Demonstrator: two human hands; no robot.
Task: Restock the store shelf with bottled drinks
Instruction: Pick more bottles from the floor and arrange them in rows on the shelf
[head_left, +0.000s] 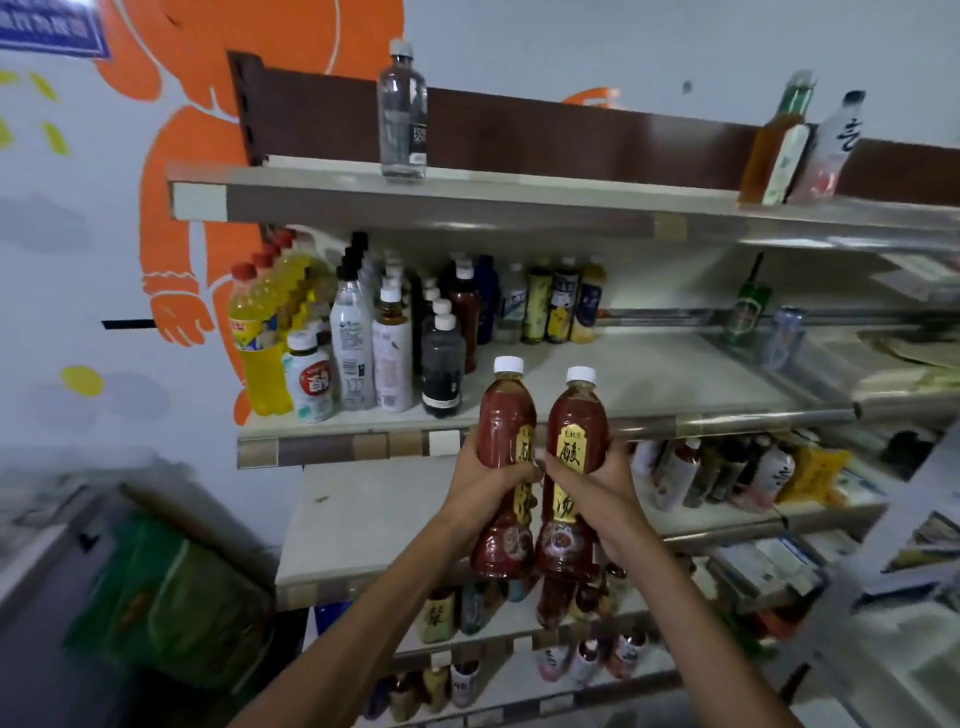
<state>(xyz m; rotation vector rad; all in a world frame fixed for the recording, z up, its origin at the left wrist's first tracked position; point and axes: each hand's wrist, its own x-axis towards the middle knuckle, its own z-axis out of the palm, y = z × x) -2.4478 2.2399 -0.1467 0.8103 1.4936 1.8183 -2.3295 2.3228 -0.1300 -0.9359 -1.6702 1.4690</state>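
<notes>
Left hand (485, 480) grips red bottle (506, 415); right hand (597, 483) grips second bottle (576, 421).

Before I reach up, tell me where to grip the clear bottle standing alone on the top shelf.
Wrap the clear bottle round its straight middle, coming from the front: it stands upright at the top shelf's edge, back panel behind, sides free.

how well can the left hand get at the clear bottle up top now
Probably not yet: the left hand is full, gripping a red bottle, though the clear bottle stands unobstructed.
</notes>
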